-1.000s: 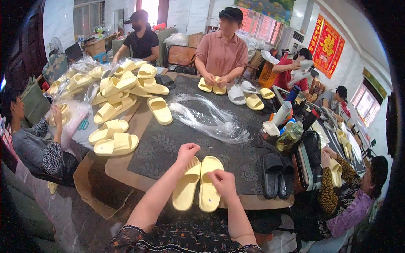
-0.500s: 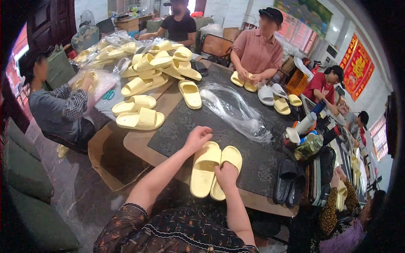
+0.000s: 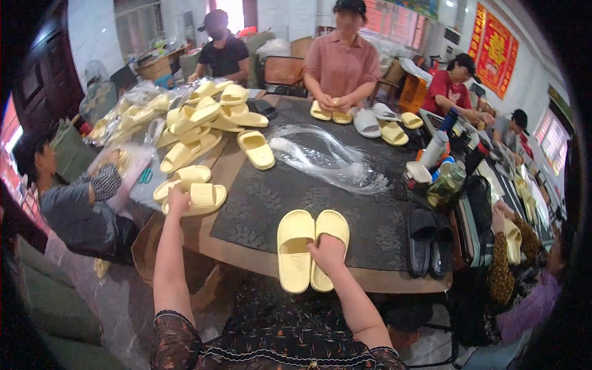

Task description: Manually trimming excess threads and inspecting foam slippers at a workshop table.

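Note:
A pair of pale yellow slippers (image 3: 294, 268) stands side by side at the table's near edge, toes pointing away from me. My right hand (image 3: 328, 254) grips the right slipper (image 3: 333, 227) of this pair, its fingers tucked into the foot opening and partly hidden. Off to the left, my left hand (image 3: 179, 198) is closed on the heel end of a ribbed yellow slipper (image 3: 208, 196) lying sideways; its fingertips are partly hidden. Just behind that one lies another yellow slipper (image 3: 196, 174).
A heap of yellow slippers (image 3: 197, 117) covers the far left. One lone slipper (image 3: 256, 150) and a bundle of clear plastic strips (image 3: 333, 160) lie mid-table. Black slippers (image 3: 420, 246), bottles (image 3: 436, 148) and a jar (image 3: 447, 185) stand right. Several people work around the table.
My left hand has moved from beside the near pair leftward to the ribbed slipper and taken hold of it. My right hand stays on the near pair's right slipper. The view has shifted.

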Available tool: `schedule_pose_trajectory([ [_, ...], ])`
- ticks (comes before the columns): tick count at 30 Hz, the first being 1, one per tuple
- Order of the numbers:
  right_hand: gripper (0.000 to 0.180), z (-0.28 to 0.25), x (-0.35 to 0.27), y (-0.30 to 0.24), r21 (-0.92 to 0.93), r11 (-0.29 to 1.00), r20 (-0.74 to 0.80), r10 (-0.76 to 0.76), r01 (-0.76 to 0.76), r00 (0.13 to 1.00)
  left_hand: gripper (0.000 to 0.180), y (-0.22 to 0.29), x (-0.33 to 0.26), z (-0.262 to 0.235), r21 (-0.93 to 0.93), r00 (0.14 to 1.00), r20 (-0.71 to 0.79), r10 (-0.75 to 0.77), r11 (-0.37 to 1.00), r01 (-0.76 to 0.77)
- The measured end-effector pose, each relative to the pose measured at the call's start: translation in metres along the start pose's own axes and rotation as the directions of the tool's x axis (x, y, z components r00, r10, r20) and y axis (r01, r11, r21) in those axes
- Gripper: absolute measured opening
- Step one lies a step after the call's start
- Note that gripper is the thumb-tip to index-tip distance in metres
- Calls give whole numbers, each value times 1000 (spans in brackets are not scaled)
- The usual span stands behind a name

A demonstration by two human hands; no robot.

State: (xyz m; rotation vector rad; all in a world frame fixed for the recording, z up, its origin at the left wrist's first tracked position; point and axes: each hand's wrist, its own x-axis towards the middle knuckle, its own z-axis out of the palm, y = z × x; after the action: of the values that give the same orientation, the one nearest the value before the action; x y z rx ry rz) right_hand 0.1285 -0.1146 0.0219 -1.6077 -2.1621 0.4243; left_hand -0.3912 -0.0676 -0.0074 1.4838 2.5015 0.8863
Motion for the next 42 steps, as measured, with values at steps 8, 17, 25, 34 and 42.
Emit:
schedule_pose_trajectory([
  [8,33,4,-5,16,19,995,-7,94,-94,996,29,92,-36,31,130,962,-54,269,957,-260],
  [17,28,-49,-32,32,-24,1000,21,8,-8,1000,47,162,-124,40,-266,896,386,220,956,-121],
  [25,25,-167,-44,140,-244,857,-330,367,-455,869,48,240,-205,60,-389,767,549,332,914,-117],
  [34,28,-227,-35,262,-251,766,-421,464,-592,779,43,285,-262,80,-509,644,569,512,834,-214],
  [42,55,-199,-56,229,-78,858,-434,429,-508,792,44,273,-260,67,-568,656,572,493,815,-117],
])
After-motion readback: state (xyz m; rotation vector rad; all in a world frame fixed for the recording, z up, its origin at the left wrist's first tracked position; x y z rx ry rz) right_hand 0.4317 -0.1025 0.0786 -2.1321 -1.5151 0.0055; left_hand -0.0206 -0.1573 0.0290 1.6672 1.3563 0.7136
